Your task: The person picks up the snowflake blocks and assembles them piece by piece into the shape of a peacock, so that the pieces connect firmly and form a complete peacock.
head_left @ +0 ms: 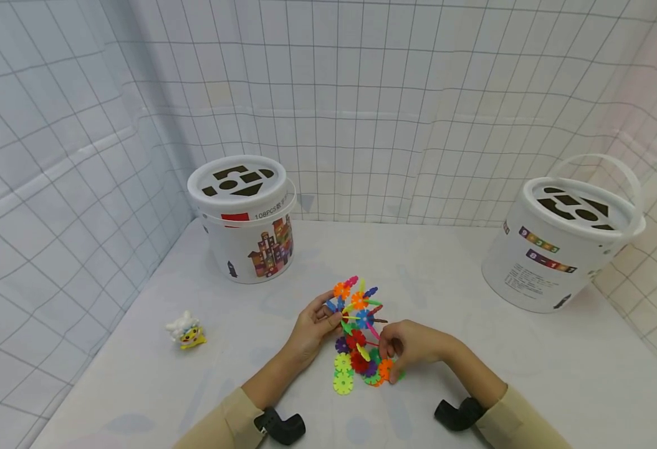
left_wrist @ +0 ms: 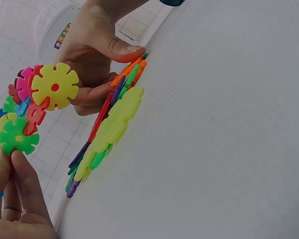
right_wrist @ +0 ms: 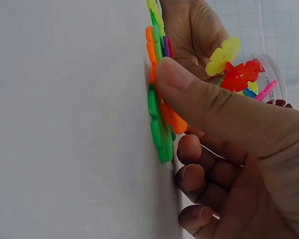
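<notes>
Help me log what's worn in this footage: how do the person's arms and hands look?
The left hand and right hand are bare. Beige sleeves stop short of the wrists, with a curved black piece near each sleeve's end.

Right hand (right_wrist: 241,130) on orange disc (right_wrist: 173,118)

Small curtained tabletop enclosure, arranged like a play area; the building type cannot be determined. Grid-patterned white sheeting (head_left: 373,96) bounds the pale tabletop (head_left: 429,259), which bears a shape-lidded bucket (head_left: 224,246), a second bucket (head_left: 525,262) and a figurine (head_left: 188,332).
</notes>
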The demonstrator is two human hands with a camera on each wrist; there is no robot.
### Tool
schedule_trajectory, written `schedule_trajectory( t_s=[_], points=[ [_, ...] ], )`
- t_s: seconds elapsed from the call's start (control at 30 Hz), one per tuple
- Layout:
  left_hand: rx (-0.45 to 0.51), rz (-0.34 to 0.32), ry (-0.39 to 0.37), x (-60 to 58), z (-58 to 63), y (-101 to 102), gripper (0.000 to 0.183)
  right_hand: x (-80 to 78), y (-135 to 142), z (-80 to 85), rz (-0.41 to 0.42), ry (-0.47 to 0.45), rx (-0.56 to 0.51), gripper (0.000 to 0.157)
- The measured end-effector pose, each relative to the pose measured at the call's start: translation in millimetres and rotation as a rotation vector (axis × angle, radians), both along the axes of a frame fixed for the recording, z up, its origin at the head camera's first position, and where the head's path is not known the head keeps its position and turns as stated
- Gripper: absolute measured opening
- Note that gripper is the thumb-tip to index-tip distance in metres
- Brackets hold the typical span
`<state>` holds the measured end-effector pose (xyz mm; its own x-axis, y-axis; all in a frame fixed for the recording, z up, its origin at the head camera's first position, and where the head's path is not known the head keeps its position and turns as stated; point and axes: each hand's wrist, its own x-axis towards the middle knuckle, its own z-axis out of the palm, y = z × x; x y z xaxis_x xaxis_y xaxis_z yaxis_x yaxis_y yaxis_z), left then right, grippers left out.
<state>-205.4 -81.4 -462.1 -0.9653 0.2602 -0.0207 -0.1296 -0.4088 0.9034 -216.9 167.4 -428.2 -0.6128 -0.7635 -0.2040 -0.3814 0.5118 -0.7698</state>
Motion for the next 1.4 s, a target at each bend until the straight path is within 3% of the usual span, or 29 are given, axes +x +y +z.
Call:
schedule_trajectory(
  t_s=[0.3,0.5,0.67,0.87,1.13,1.4],
  points=[
    [-0.042,-0.037,0.073,-0.3,-3.6,-0.2,0.045,-6.0,9.0,-0.4,-0.048,-0.039,-0.093,0.013],
    [-0.064,-0.068,0.084,0.3,-2.1,-0.9,0.046,-18.4,19.0,0.1,-0.157,-0.076,-0.183,0.009],
    [-0.064,-0.112,0.123,-0.6,-2.7,-1.5,0.055,-29.5,20.7,8.5,-0.24,-0.044,-0.248,0.012],
    [-0.089,-0.149,0.191,-0.7,-5.1,-2.6,0.053,-41.9,16.0,21.4,-0.28,0.008,-0.295,0.012],
    [-0.094,-0.163,0.21,-0.2,-5.1,-3.3,0.053,-51.7,10.2,31.8,-0.311,0.054,-0.295,0.013],
    [-0.097,-0.212,0.234,-1.1,-8.0,-4.5,0.047,-54.0,-0.5,37.2,-0.313,0.093,-0.369,0.014]
  ],
)
